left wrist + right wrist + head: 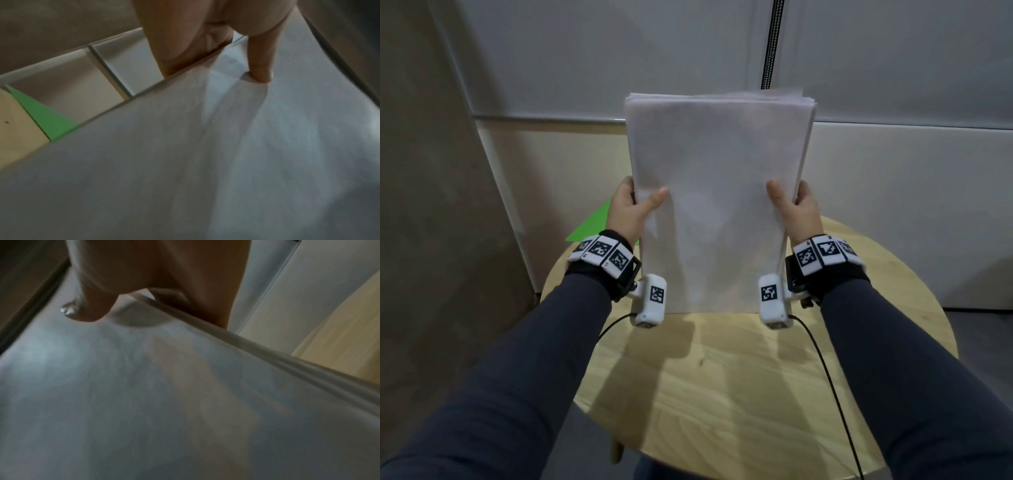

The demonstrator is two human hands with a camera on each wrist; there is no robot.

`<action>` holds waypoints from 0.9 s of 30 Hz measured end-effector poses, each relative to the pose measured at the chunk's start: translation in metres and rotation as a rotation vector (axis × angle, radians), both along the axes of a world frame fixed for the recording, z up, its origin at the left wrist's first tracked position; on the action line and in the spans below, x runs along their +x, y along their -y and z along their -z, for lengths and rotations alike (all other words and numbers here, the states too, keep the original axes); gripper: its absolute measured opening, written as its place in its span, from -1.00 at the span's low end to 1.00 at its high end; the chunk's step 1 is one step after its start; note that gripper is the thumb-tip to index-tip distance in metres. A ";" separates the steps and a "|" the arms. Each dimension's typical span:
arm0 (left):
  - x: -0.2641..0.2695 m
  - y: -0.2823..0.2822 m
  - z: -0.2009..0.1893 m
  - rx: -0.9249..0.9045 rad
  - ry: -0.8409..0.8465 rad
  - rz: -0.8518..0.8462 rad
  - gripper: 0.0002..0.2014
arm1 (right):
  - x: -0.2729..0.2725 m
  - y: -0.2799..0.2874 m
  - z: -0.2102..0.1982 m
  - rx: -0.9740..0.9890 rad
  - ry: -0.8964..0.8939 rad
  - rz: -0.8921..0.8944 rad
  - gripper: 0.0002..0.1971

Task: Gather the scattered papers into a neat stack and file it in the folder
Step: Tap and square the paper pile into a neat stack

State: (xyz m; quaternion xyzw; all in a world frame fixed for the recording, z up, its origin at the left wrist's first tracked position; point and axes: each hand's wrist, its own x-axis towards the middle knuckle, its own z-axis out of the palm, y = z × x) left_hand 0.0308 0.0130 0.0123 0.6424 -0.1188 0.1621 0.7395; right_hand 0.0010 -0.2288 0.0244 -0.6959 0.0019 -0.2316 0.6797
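Observation:
A thick stack of white papers [717, 205] stands upright on its bottom edge on the round wooden table [739, 377]. My left hand [631, 209] grips the stack's left edge, thumb on the near face. My right hand [796, 209] grips the right edge the same way. The top edges of the sheets are slightly uneven. A corner of a green folder [592, 222] shows behind my left wrist, mostly hidden. In the left wrist view the papers [205, 162] fill the frame, with my left hand [205, 53] on them and the green folder [45, 118] at the left. In the right wrist view my right hand [148, 295] pinches the papers [164, 394].
The table is small and round, with its edge close on all sides. Grey wall panels [893, 188] stand just behind it. A black cable [832, 394] runs from my right wrist across the table's right side.

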 end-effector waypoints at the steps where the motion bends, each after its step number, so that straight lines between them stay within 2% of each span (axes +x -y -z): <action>1: -0.002 0.000 0.001 0.009 0.001 0.000 -0.73 | 0.000 0.000 0.003 -0.016 -0.026 0.013 -0.50; 2: -0.004 0.001 0.003 0.005 -0.001 0.008 -0.68 | -0.001 -0.001 0.005 -0.048 -0.054 0.029 -0.50; 5: -0.012 0.001 -0.001 -0.003 0.008 0.050 -0.35 | -0.003 -0.001 0.009 -0.065 -0.092 0.046 -0.48; 8: -0.011 -0.003 -0.002 -0.020 -0.047 0.089 -0.50 | -0.005 -0.002 0.009 -0.034 -0.101 0.037 -0.51; 11: -0.011 -0.007 0.012 0.016 -0.145 0.146 -0.47 | -0.006 -0.002 0.016 -0.065 -0.136 0.026 -0.50; 14: -0.015 -0.002 0.022 -0.007 -0.180 0.098 -0.71 | -0.009 -0.004 0.018 -0.079 -0.138 0.032 -0.51; 16: -0.020 0.007 0.022 -0.070 -0.147 0.017 -0.74 | -0.009 -0.005 0.018 -0.066 -0.118 0.060 -0.49; 18: -0.025 0.015 0.018 -0.109 -0.105 -0.050 -0.74 | -0.012 -0.006 0.023 -0.127 -0.098 0.168 -0.38; 20: -0.026 0.018 0.011 -0.155 -0.061 -0.082 -0.77 | -0.014 -0.005 0.039 -0.182 -0.145 0.441 -0.19; 22: -0.028 0.020 -0.003 -0.231 -0.014 -0.097 -0.78 | -0.027 -0.010 0.054 -0.030 -0.304 0.612 -0.03; 23: -0.027 0.021 -0.011 -0.290 0.007 -0.100 -0.77 | -0.034 -0.016 0.059 0.105 -0.399 0.569 0.01; 24: -0.027 0.023 -0.019 -0.354 0.024 -0.097 -0.75 | -0.039 -0.023 0.062 0.274 -0.467 0.428 -0.01; 25: -0.027 0.025 -0.025 -0.416 0.036 -0.089 -0.73 | -0.041 -0.029 0.064 0.472 -0.467 0.223 -0.09; 27: -0.030 0.031 -0.030 -0.497 0.037 -0.064 -0.71 | -0.036 -0.037 0.064 0.819 -0.307 -0.201 -0.31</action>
